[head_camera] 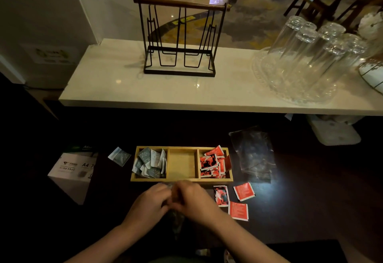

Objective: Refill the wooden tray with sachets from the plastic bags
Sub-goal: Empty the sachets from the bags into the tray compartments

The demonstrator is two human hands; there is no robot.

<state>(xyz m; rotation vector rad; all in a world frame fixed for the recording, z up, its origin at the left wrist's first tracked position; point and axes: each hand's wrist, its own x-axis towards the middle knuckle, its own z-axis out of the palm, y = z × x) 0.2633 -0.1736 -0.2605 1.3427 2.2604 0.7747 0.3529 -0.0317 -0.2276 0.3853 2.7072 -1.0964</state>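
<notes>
A wooden tray (182, 179) with three compartments lies on the dark table. Its left compartment holds grey-blue sachets (150, 163), the middle one is bare, and the right one holds red sachets (213, 164). Just in front of the tray, my left hand (152, 201) and my right hand (191, 198) meet, both closed on a dark plastic bag (176, 219) that hangs down between them; its contents are hidden. Three red sachets (240, 200) lie loose to the right of my hands. One grey-blue sachet (119, 156) lies left of the tray.
A flat clear plastic bag (253, 155) lies right of the tray. A white A4 paper box (70, 171) stands at the left. On the pale counter behind stand a black wire rack (179, 41) and upturned glasses on a glass tray (306, 59).
</notes>
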